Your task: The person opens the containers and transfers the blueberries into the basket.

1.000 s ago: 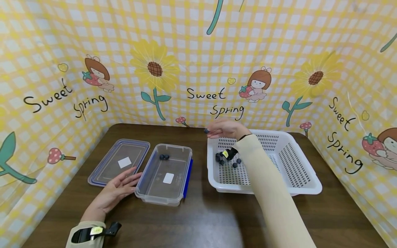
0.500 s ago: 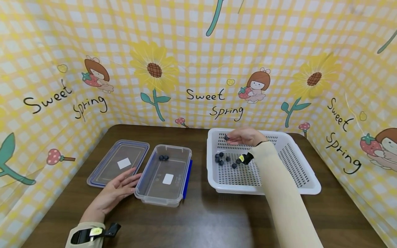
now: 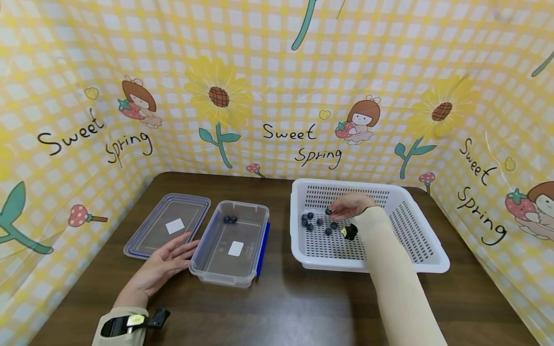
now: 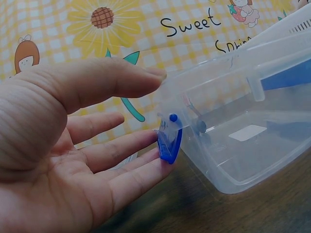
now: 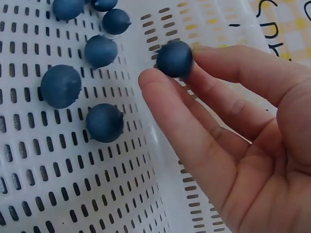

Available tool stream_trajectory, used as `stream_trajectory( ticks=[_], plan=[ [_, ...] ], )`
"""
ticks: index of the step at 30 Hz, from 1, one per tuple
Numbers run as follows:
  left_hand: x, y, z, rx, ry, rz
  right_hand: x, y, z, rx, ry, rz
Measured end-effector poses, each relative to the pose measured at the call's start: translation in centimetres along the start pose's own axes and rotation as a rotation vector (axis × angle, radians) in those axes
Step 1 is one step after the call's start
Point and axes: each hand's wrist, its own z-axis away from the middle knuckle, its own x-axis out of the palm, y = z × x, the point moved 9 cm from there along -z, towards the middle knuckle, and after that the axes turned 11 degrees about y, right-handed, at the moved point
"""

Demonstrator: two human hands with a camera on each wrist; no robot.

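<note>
In the right wrist view my right hand [image 5: 252, 131] pinches a blueberry [image 5: 175, 58] between thumb and fingertips. That hand is inside the white perforated basket [image 3: 333, 264], over its far half. Several loose blueberries [image 5: 104, 122] lie on the basket floor, left of the fingers. My left hand [image 3: 162, 264] rests beside the clear plastic container [image 3: 212, 262], fingers extended and relaxed. In the left wrist view its fingertips are at the blue side latch [image 4: 170, 145], with the thumb near the rim. Two blueberries [image 3: 230, 219] sit at the container's far end.
A clear lid with a blue seal [image 3: 151, 230] lies flat to the left of the container. A strip of brown table [image 3: 277, 240] separates container and basket. Yellow checked cloth [image 3: 277, 86] walls in the back and both sides.
My right hand has moved right and down, from above the basket's left rim into the basket, with the blueberry in its fingers throughout. The left hand has stayed at the container.
</note>
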Motion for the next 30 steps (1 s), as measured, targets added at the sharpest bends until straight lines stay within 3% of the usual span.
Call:
stream_trajectory(
  ticks=[4, 14, 20, 30],
  plan=[
    [0.1, 0.1, 0.0, 0.003, -0.001, -0.005, 0.7, 0.0, 0.0, 0.011, -0.018, 0.015],
    [0.1, 0.0, -0.2, 0.008, 0.003, -0.006, 2.1, -2.0, 0.8, -0.095, -0.063, 0.1],
    [0.1, 0.0, -0.2, 0.002, 0.009, -0.01, 3.6, -5.3, 2.2, -0.175, -0.125, 0.068],
    [0.2, 0.2, -0.2, 0.014, -0.01, 0.023, 7.9, -11.4, 5.5, -0.294, -0.234, -0.057]
  ],
)
